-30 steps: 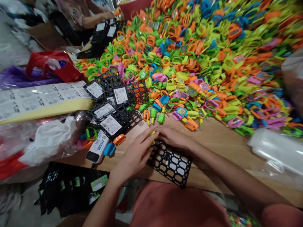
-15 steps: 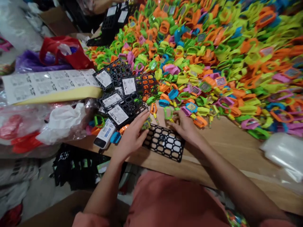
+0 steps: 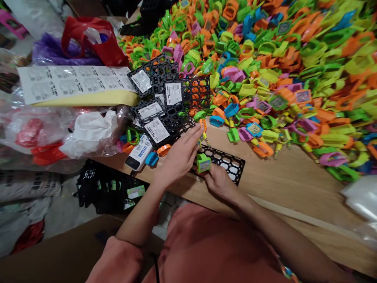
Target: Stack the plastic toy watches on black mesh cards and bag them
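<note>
My right hand (image 3: 220,181) pinches a green toy watch (image 3: 204,163) with a small picture on its face, held over a black plastic grid tray (image 3: 240,167). Just left of it, my left hand (image 3: 180,159) has its fingers stretched forward and close together over the tray's left end. A yellowish toy watch (image 3: 201,140) shows at those fingers, mostly hidden behind them. The tray lies flat on the wooden table (image 3: 282,184), with white showing through several of its cells. Beyond my left fingertips lies an orange toy piece (image 3: 203,125).
A huge heap of colourful toy watches (image 3: 265,74) covers the back and right. Black grids with white labels (image 3: 157,129) are stacked at left, near a white labelled device (image 3: 140,152), a sticker sheet (image 3: 76,82) and a red bag (image 3: 94,39). Clear plastic bags (image 3: 363,196) lie far right.
My right hand has drawn back from the heap's edge toward me, bringing the green toy watch over the tray. My left hand stays at the tray's left side. The view has shifted.
</note>
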`<state>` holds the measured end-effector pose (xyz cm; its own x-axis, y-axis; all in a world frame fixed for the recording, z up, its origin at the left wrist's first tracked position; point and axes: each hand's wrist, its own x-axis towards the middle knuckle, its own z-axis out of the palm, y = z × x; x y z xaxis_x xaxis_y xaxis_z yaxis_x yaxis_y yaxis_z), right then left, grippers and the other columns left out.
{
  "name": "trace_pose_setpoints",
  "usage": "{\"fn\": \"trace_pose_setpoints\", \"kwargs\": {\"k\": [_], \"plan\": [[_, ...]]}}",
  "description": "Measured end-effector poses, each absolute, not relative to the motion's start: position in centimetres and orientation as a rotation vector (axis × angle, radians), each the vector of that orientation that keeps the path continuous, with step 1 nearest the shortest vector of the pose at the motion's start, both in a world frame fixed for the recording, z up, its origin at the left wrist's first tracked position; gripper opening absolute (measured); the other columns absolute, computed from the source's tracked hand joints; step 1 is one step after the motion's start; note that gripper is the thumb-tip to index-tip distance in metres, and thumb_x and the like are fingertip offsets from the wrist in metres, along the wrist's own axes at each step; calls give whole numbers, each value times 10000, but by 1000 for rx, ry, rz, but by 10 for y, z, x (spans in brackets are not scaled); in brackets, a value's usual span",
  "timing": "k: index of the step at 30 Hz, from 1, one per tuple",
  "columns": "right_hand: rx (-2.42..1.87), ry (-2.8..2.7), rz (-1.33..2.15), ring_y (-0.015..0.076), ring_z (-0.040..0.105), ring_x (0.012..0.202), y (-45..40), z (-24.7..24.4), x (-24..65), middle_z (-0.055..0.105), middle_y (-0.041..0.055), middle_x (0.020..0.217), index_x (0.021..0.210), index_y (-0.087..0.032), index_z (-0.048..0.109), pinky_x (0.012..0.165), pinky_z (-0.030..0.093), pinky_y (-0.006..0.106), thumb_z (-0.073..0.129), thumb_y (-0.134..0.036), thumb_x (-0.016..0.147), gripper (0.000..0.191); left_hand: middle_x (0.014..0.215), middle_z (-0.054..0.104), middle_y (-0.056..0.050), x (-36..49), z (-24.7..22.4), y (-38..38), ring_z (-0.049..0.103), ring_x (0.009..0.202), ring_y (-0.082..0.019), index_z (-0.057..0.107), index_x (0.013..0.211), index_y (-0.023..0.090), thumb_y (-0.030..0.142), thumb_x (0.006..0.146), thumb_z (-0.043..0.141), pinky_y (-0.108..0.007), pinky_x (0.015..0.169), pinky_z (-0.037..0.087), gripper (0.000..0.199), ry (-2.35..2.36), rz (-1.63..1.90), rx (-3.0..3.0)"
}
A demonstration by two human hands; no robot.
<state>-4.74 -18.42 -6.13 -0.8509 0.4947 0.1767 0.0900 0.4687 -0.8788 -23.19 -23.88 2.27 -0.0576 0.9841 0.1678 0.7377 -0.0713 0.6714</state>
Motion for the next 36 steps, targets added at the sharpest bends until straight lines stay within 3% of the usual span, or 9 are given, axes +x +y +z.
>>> {"fn": "trace_pose_setpoints", "kwargs": {"k": [4,8,11,16,19,23,27,31,36], "plan": [[-368,-2400,1191,236,618,838,-190,-69,-48,659,86,878,948,-209,581,762,516,333,421,-16,827,279,1700,286,-172,-223,29,-239,267,1583,-279,321,1606,135,439,1097,301,-490,1295,260,593,1930,724,1892],[-329,-2543,1402,217,642,878,-169,-55,-53,702,72,929,938,-181,645,819,517,311,487,-1,809,272,1716,213,-198,-212,37,-243,210,1583,-405,315,1613,138,617,1041,373,-595,1259,283,748,2099,495,1902],[-294,-2574,1566,182,651,797,-134,-32,-59,717,21,873,918,-190,681,767,500,268,548,-43,876,203,1713,233,-188,-213,36,-245,230,1586,-362,299,1617,120,537,1076,318,-555,1265,305,683,2120,507,1915],[-777,-2594,916,238,654,956,-96,-14,-89,724,124,1046,1024,-154,661,828,469,314,596,-149,972,83,1691,309,-166,-224,26,-246,275,1580,-281,317,1604,117,434,1099,292,-499,1284,302,597,2103,642,1957],[-1037,-2675,808,259,655,945,-91,-21,-104,713,156,1104,1128,-138,622,786,463,321,687,-198,930,217,1686,320,-167,-223,25,-246,279,1578,-279,304,1609,121,409,1100,297,-511,1277,316,585,2110,645,1984],[-1054,-2484,1044,235,645,922,-87,-38,-90,714,112,1046,1158,-148,618,801,462,315,661,-176,916,247,1682,322,-179,-217,26,-245,300,1569,-297,317,1601,100,416,1102,280,-518,1265,331,592,2101,619,2006],[-841,-2188,1443,211,633,877,-96,-49,-57,706,49,951,1013,-172,664,793,470,302,620,-230,920,118,1689,307,-176,-216,26,-244,303,1569,-284,290,1612,124,434,1104,272,-510,1265,330,596,2090,650,1976],[-589,-1987,1802,196,641,892,-126,-51,-46,712,13,945,1007,-184,674,822,484,288,630,-271,900,145,1685,314,-181,-217,25,-244,308,1568,-273,282,1613,122,398,1107,287,-490,1261,334,576,2091,665,1987],[-596,-2110,1646,171,624,786,-148,-52,-52,707,0,877,1003,-181,687,743,451,255,575,-177,878,168,1684,315,-188,-216,26,-245,305,1567,-282,292,1606,104,379,1105,305,-491,1259,330,572,2098,644,1999]]}}
